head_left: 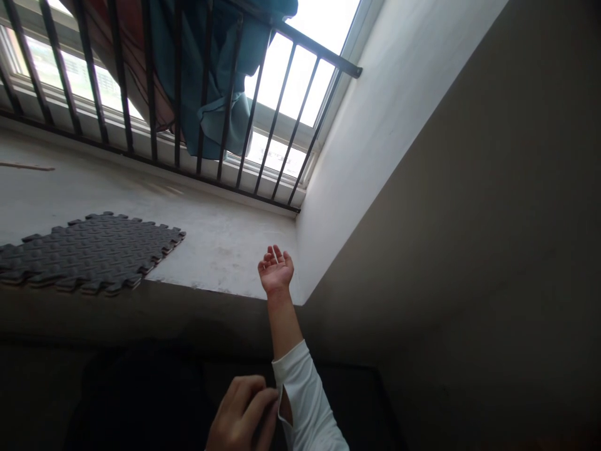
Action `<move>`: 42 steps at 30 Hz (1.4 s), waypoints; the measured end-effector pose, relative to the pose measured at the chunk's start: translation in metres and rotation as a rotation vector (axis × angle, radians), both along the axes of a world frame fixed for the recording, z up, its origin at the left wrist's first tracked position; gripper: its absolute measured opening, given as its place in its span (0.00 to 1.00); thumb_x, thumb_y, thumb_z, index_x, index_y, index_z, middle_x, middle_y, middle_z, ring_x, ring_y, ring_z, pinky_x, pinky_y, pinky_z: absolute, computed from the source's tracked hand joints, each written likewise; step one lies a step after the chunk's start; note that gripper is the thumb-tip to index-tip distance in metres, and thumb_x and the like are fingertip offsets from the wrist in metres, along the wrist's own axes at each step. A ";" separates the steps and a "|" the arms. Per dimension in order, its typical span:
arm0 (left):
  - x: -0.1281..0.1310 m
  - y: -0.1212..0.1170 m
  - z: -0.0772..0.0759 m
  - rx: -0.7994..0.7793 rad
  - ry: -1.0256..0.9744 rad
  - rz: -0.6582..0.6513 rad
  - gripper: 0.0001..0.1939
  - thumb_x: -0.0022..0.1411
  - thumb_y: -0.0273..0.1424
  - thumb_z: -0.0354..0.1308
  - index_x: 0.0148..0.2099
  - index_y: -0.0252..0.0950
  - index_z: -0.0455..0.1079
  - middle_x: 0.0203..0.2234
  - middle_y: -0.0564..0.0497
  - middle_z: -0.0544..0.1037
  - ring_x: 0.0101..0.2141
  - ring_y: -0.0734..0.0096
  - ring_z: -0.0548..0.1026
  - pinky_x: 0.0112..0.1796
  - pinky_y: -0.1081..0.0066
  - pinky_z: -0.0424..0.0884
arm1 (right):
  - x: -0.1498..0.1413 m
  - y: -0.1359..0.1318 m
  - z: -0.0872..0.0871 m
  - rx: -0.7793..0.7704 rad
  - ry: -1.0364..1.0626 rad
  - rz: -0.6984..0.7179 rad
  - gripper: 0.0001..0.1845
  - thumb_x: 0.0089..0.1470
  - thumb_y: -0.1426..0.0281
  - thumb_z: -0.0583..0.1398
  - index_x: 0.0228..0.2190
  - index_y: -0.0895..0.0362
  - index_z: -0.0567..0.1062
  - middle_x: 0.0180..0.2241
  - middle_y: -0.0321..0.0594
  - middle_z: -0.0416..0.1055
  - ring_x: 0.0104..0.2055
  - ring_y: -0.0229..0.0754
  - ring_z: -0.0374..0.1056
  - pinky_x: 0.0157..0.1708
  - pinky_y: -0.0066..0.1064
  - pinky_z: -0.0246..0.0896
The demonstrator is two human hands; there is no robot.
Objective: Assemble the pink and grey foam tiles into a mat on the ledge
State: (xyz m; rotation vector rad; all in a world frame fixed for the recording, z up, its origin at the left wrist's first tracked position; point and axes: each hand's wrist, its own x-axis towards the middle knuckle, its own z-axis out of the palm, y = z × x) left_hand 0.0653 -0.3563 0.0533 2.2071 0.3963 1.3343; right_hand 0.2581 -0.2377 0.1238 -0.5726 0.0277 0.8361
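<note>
Closest, the left hand (241,413) is curled, its fingers pinching the slit edge of the white sleeve (307,391). Beyond, the right hand (276,269) is open, palm up, by the front edge of the ledge (220,244). Pale ledge separates it from the mat (94,250) leftward; the wall (357,181) rises rightward.

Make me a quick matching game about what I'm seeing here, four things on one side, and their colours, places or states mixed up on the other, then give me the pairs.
Things:
1. Jagged-edged mat
2. Railing
3. Sleeve
4. Right hand

Descriptions:
A. White, around an arm
B. Palm up, fingers spread a little
C. Dark grey, lying on the pale ledge
D. Black, in front of the window

Pairs: 1-C, 2-D, 3-A, 4-B
</note>
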 end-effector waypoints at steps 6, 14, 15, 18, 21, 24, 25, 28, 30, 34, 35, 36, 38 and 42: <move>0.018 0.004 0.014 0.234 0.094 0.163 0.08 0.53 0.27 0.52 0.36 0.40 0.69 0.29 0.51 0.72 0.32 0.73 0.68 0.34 0.72 0.64 | -0.014 0.005 -0.021 -0.095 -0.023 0.025 0.10 0.43 0.65 0.54 0.27 0.57 0.71 0.30 0.36 0.69 0.24 0.29 0.59 0.19 0.21 0.53; 0.026 0.009 0.015 0.305 0.145 0.201 0.11 0.54 0.22 0.46 0.24 0.35 0.67 0.23 0.51 0.70 0.29 0.71 0.65 0.30 0.68 0.57 | -0.027 0.003 -0.035 -0.152 -0.016 0.053 0.09 0.40 0.68 0.56 0.27 0.57 0.72 0.31 0.35 0.69 0.23 0.28 0.59 0.19 0.20 0.53; 0.027 0.016 0.014 0.322 0.160 0.228 0.11 0.53 0.22 0.46 0.24 0.35 0.67 0.23 0.50 0.70 0.30 0.70 0.65 0.30 0.68 0.57 | -0.030 0.003 -0.038 -0.156 -0.012 0.055 0.08 0.40 0.68 0.56 0.27 0.57 0.72 0.31 0.35 0.69 0.23 0.28 0.59 0.19 0.20 0.53; 0.027 0.045 0.007 0.379 0.234 0.343 0.09 0.53 0.23 0.48 0.25 0.34 0.67 0.23 0.49 0.71 0.30 0.68 0.65 0.29 0.67 0.56 | -0.040 0.001 -0.050 -0.170 -0.009 0.062 0.08 0.39 0.70 0.56 0.27 0.57 0.71 0.28 0.35 0.70 0.23 0.28 0.60 0.18 0.20 0.53; 0.024 0.077 0.003 0.404 0.297 0.478 0.07 0.52 0.26 0.50 0.25 0.34 0.67 0.24 0.49 0.71 0.30 0.68 0.65 0.29 0.68 0.56 | -0.052 0.001 -0.067 -0.241 -0.008 0.059 0.08 0.37 0.75 0.56 0.26 0.58 0.70 0.24 0.33 0.69 0.21 0.29 0.61 0.19 0.21 0.55; 0.019 0.097 -0.001 0.351 0.299 0.498 0.07 0.53 0.28 0.50 0.25 0.36 0.67 0.25 0.50 0.71 0.30 0.69 0.65 0.30 0.69 0.58 | -0.063 -0.001 -0.082 -0.329 -0.020 0.045 0.09 0.36 0.79 0.54 0.25 0.59 0.69 0.23 0.32 0.70 0.20 0.28 0.61 0.19 0.22 0.56; 0.017 0.101 -0.004 0.310 0.305 0.472 0.07 0.53 0.29 0.50 0.25 0.36 0.67 0.25 0.51 0.70 0.30 0.70 0.65 0.31 0.69 0.58 | -0.066 -0.004 -0.084 -0.333 -0.035 0.035 0.09 0.36 0.79 0.54 0.25 0.59 0.69 0.24 0.32 0.70 0.20 0.28 0.61 0.19 0.22 0.57; 0.007 0.123 -0.019 0.127 0.370 0.444 0.09 0.54 0.31 0.48 0.27 0.38 0.68 0.26 0.51 0.70 0.31 0.70 0.65 0.33 0.70 0.60 | -0.069 -0.022 -0.086 -0.313 -0.086 -0.012 0.09 0.36 0.78 0.56 0.26 0.59 0.70 0.23 0.33 0.71 0.21 0.29 0.62 0.19 0.22 0.58; -0.006 0.151 -0.033 -0.029 0.441 0.516 0.09 0.53 0.32 0.48 0.30 0.39 0.69 0.28 0.50 0.71 0.33 0.69 0.66 0.35 0.69 0.61 | -0.066 -0.040 -0.085 -0.326 -0.130 -0.026 0.10 0.34 0.75 0.59 0.26 0.59 0.71 0.21 0.33 0.70 0.20 0.29 0.61 0.18 0.22 0.57; -0.043 0.228 -0.055 -0.389 0.563 0.688 0.14 0.50 0.34 0.49 0.39 0.36 0.68 0.31 0.49 0.72 0.34 0.68 0.68 0.39 0.70 0.63 | -0.056 -0.084 -0.095 -0.354 -0.260 -0.029 0.17 0.29 0.68 0.65 0.28 0.57 0.73 0.21 0.34 0.69 0.22 0.30 0.63 0.20 0.20 0.58; -0.052 0.247 -0.058 -0.467 0.580 0.736 0.17 0.49 0.35 0.49 0.41 0.34 0.67 0.32 0.48 0.72 0.35 0.68 0.68 0.40 0.71 0.63 | -0.053 -0.096 -0.101 -0.385 -0.271 -0.028 0.18 0.28 0.67 0.65 0.28 0.57 0.73 0.22 0.34 0.70 0.23 0.30 0.63 0.20 0.20 0.59; -0.058 0.265 -0.060 -0.520 0.602 0.790 0.20 0.49 0.36 0.49 0.44 0.32 0.66 0.33 0.46 0.72 0.38 0.66 0.68 0.41 0.70 0.63 | -0.050 -0.107 -0.108 -0.425 -0.273 -0.023 0.19 0.27 0.66 0.66 0.28 0.56 0.73 0.22 0.34 0.70 0.23 0.30 0.64 0.21 0.21 0.60; -0.065 0.294 -0.061 -0.574 0.674 0.890 0.26 0.49 0.40 0.49 0.48 0.28 0.62 0.37 0.43 0.71 0.42 0.63 0.67 0.43 0.69 0.62 | -0.045 -0.131 -0.124 -0.518 -0.262 0.004 0.21 0.24 0.64 0.67 0.28 0.55 0.73 0.27 0.35 0.72 0.25 0.32 0.65 0.22 0.22 0.61; -0.063 0.331 -0.064 -0.560 0.928 0.904 0.29 0.48 0.43 0.49 0.48 0.28 0.63 0.43 0.36 0.66 0.46 0.56 0.64 0.43 0.66 0.62 | -0.035 -0.174 -0.157 -0.654 -0.163 0.083 0.22 0.20 0.65 0.68 0.26 0.54 0.74 0.32 0.37 0.73 0.26 0.35 0.67 0.24 0.26 0.62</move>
